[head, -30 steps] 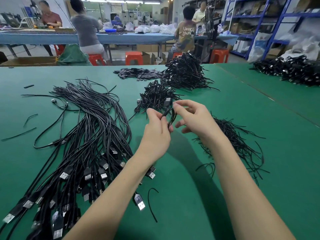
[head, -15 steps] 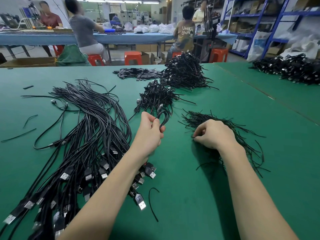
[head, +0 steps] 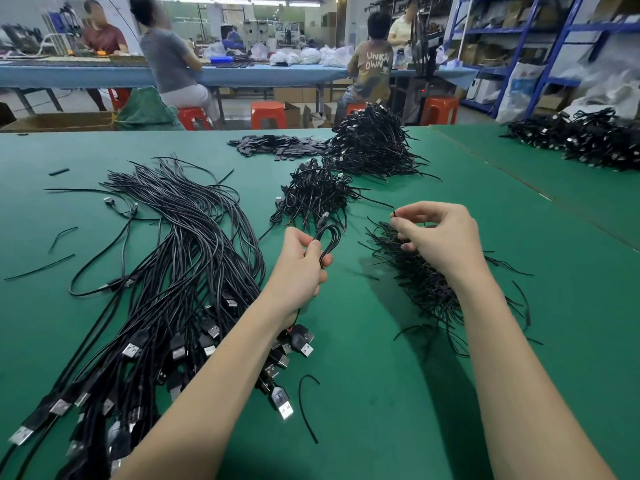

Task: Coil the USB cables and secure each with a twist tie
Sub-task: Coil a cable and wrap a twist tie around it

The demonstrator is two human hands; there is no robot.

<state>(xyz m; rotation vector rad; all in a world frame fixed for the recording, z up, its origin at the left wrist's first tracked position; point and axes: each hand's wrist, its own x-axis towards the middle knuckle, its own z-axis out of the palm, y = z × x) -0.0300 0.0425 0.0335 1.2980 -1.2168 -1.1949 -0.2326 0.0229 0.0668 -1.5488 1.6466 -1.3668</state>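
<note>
The left hand [head: 298, 268] is curled tight around a coiled cable [head: 327, 239], gripping the loops near the middle of the green worktop [head: 381, 393], with the top of the coil and a small plug end standing up above the fingers [head: 320, 259]. Over to the right, the right hand [head: 440, 237] is raised just above the pile of twist ties [head: 415, 282], thumb and forefinger pinching the tip of one twist tie [head: 393, 213]; the other fingers are bent loosely underneath. The two hands are near each other but apart, the coil not touching the tie.

On the left lies the big spread of loose cables [head: 180, 244], running from the far side down to the near left corner, their flat silver plugs [head: 207, 344] fanned out just beside the left forearm. One stray tie [head: 304, 403] lies curved on the worktop near the plugs.

Beyond the hands sits a small heap of finished coils [head: 311, 195], and farther back a larger heap [head: 374, 147] of the same, with a scatter of flat black pieces [head: 273, 147] to its left. At the far right, another dark heap [head: 581, 140] lies on the neighbouring worktop. People sit on red stools [head: 268, 114] at a blue bench across the room.
</note>
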